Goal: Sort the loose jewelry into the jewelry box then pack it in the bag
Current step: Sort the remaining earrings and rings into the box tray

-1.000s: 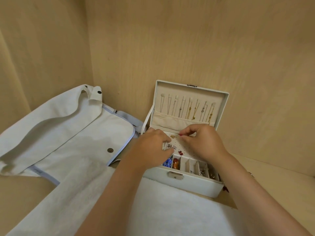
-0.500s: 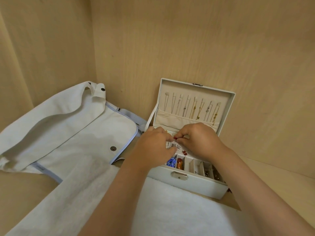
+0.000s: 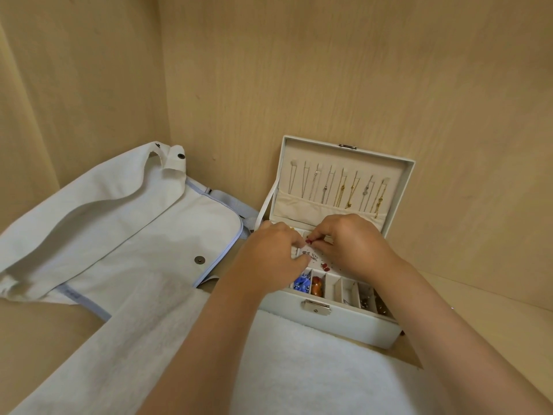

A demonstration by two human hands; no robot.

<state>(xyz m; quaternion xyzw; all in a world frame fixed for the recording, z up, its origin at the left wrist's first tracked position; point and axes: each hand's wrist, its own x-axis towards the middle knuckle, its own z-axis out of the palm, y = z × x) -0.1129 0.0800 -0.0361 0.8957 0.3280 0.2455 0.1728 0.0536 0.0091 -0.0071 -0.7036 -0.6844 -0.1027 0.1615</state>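
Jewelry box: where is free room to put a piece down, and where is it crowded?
The front-row compartment right of the orange piece looks bare. The white towel before the jewelry box is bare too. Crowded: the earring panel, under the left hand and the right hand, which pinches a small red piece.

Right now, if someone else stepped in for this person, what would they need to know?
Right hand pinches a small red piece over the earring panel; left hand beside it, fingers curled, grip unclear.
Jewelry box open; bag lies left of it.
Done: necklaces hang in the lid, some front compartments filled.
To do: seat this piece, shut the box, pack it in the bag.
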